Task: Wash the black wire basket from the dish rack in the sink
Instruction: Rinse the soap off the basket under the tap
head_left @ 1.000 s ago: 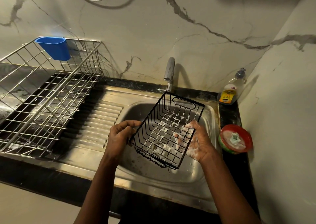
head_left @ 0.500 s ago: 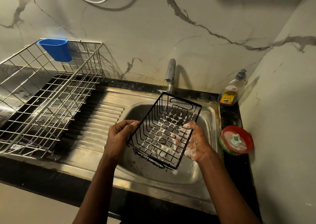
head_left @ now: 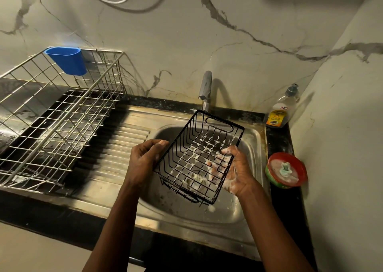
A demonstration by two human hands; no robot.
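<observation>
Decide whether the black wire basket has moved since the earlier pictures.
Yes, slightly: the black wire basket has drifted a little leftward, away from the soap bottle.

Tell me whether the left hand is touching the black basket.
Touching. The head view shows the left hand gripping the left rim of the basket, fingers curled over the wire, holding it tilted over the sink.
</observation>
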